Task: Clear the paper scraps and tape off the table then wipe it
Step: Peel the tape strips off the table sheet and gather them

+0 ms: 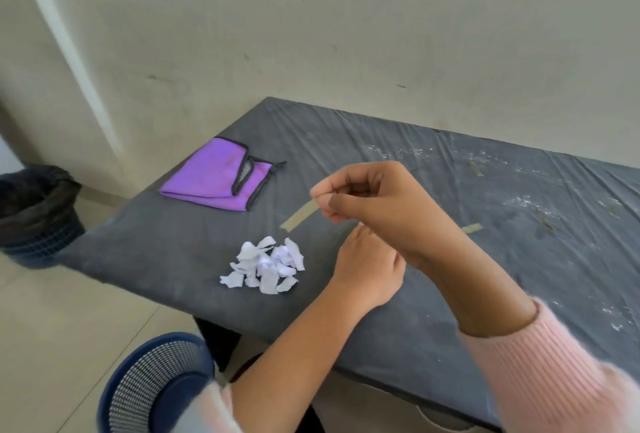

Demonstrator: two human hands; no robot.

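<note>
A heap of white paper scraps [266, 266] lies near the left front of the table [173, 252], which is covered in dark grey cloth. My right hand [374, 197] is raised above the table, pinching one end of a tan tape strip [300, 214] that hangs down to the left. My left hand [367, 270] rests flat on the cloth just right of the scraps, under the right wrist. Another tape piece [471, 228] sticks to the cloth right of my hands, and a smaller one [476, 168] lies farther back. A folded purple cloth [216, 178] lies at the table's left rear.
A bin lined with a black bag [36, 211] stands on the floor left of the table. A blue mesh basket [156, 384] sits on the floor below the front edge. White specks [519, 200] dot the right part of the cloth. A wall runs behind the table.
</note>
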